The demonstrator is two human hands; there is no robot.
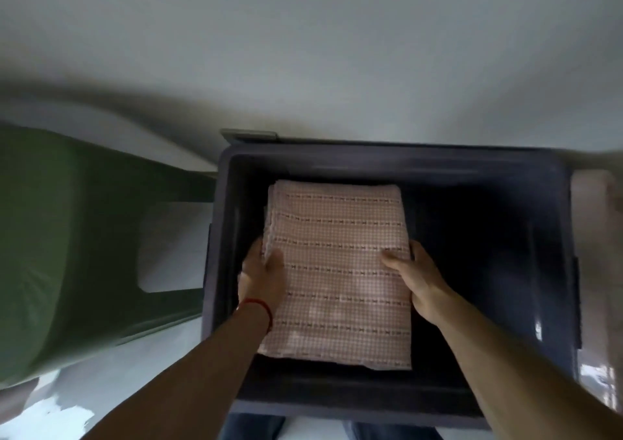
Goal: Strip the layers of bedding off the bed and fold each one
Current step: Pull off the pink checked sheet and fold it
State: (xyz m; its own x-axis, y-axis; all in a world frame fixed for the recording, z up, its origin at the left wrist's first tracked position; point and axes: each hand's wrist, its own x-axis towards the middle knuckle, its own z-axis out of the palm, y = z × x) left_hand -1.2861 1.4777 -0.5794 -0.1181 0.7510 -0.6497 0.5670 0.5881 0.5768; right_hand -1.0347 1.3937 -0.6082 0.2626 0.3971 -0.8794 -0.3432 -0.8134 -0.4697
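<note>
Folded pink checked sheet [337, 271] lies inside dark grey bin [553, 237], left half. Left hand [261, 276] grips sheet's 9 o'clock edge, thumb on top; right hand [413, 276] grips 3 o'clock edge, same way. Red thread [261, 306] on left wrist. Green chair [84, 237], prob. plastic, at bin's 9 o'clock; view blurred.

Pink checked folded sheet [337, 271], dark grey bin [488, 163], green chair [67, 237].

Both forearms are bare, with no sleeves reaching into view. A thin red string bracelet [261, 308] circles the wrist just behind the left hand [261, 273]. The right hand [416, 276] and its wrist carry no visible band. Below the arms, dark blue trousers [251, 428] show.
</note>
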